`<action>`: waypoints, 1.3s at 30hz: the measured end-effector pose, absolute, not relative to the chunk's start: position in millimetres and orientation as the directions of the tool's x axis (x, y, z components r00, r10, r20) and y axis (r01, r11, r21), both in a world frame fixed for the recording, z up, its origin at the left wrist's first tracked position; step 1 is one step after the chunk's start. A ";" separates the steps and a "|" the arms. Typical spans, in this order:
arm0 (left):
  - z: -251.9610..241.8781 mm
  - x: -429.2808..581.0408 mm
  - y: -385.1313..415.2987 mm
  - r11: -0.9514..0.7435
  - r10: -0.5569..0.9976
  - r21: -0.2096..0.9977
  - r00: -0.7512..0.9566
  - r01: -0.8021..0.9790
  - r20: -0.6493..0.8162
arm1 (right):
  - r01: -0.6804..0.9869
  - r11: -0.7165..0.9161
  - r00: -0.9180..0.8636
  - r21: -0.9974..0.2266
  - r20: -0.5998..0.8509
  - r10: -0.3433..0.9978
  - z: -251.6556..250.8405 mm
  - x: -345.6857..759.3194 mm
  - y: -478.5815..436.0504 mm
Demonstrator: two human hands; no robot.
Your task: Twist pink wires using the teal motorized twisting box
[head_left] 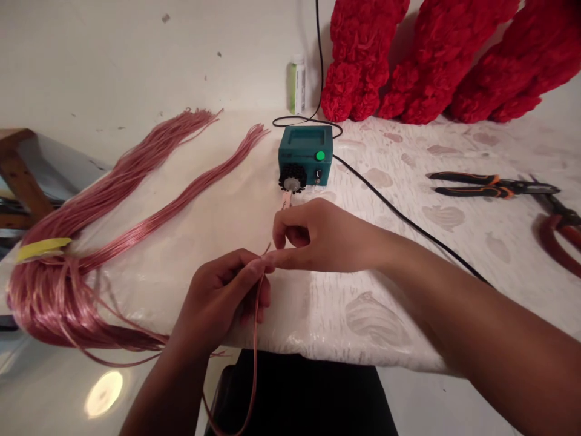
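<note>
Pinching a pink wire (pixel 255 339) near its tip with my left fingers (pixel 245 280), I hold it before the green box (pixel 295 158); my right fingers (pixel 293 258) meet them, their grip unclear.

Ahead of the right hand (pixel 324 233), the boxy teal machine with a green button (pixel 302 158) blocks the way. A bare strip of white plastic-covered desk (pixel 218 212) opens between it and the bent bundle of copper-pink wires (pixel 113 181), which bars the left. A thin copper-pink strand (pixel 255 351) loops below the left hand (pixel 227 297). Rightward, a low black cable (pixel 385 197) crosses diagonally; beyond lies open room up to the black-and-orange pliers (pixel 508 186). Upright red ruffled bundles (pixel 363 54) wall off the back right.
</note>
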State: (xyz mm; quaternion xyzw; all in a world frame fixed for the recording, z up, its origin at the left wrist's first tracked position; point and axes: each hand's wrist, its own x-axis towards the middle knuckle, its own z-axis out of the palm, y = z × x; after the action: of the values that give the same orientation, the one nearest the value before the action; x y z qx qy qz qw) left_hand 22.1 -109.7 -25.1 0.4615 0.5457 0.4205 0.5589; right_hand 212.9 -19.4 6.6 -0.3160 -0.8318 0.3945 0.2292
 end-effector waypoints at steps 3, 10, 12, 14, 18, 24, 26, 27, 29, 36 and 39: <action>-25.1 22.2 -109.6 0.228 0.973 0.974 0.033 0.014 -0.228 | 0.393 0.428 -0.678 -0.814 0.058 0.733 8.2 213.8 -18.3; -24.0 24.5 -109.7 0.201 0.979 0.979 0.033 -0.009 -0.201 | 0.364 0.404 -0.730 -0.839 0.012 0.683 6.6 210.4 -19.3; -24.2 24.5 -109.6 0.205 0.978 0.979 0.030 -0.022 -0.204 | 0.328 0.402 -0.741 -0.855 0.031 0.671 4.5 209.6 -19.1; -24.6 24.3 -109.3 0.218 0.976 0.975 0.028 -0.031 -0.217 | 0.297 0.394 -0.751 -0.870 0.042 0.659 2.8 209.6 -18.7; -25.4 23.2 -109.1 0.236 0.971 0.971 0.039 -0.021 -0.236 | 0.261 0.395 -0.751 -0.881 0.072 0.657 0.8 210.9 -17.5; -24.4 22.4 -110.3 0.245 0.967 0.969 0.060 0.016 -0.246 | 0.252 0.424 -0.712 -0.870 0.129 0.690 -2.5 212.4 -13.3; -23.9 22.4 -110.8 0.255 0.965 0.967 0.062 0.024 -0.256 | 0.249 0.439 -0.686 -0.863 0.163 0.709 -3.5 212.9 -11.7; -23.6 22.5 -110.9 0.259 0.964 0.965 0.060 0.027 -0.260 | 0.246 0.443 -0.669 -0.862 0.180 0.721 -3.7 213.2 -11.1; -22.8 23.0 -111.3 0.266 0.962 0.964 0.056 0.030 -0.267 | 0.234 0.447 -0.633 -0.863 0.214 0.744 -3.3 213.8 -10.7; -17.8 27.3 -114.3 0.249 0.964 0.964 0.072 0.095 -0.256 | 0.273 0.425 -0.742 -0.863 0.093 0.664 6.0 214.0 -14.8; -16.5 29.5 -116.0 0.230 0.968 0.963 0.069 0.141 -0.241 | 0.328 0.423 -0.801 -0.845 -0.011 0.598 8.6 213.0 -15.6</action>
State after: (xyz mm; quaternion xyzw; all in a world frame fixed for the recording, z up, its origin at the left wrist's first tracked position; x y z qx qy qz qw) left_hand 29.5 -116.0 -16.5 0.4899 0.5659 0.3808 0.5429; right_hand 213.0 -15.6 8.6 -0.2788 -0.8306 0.4590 0.1475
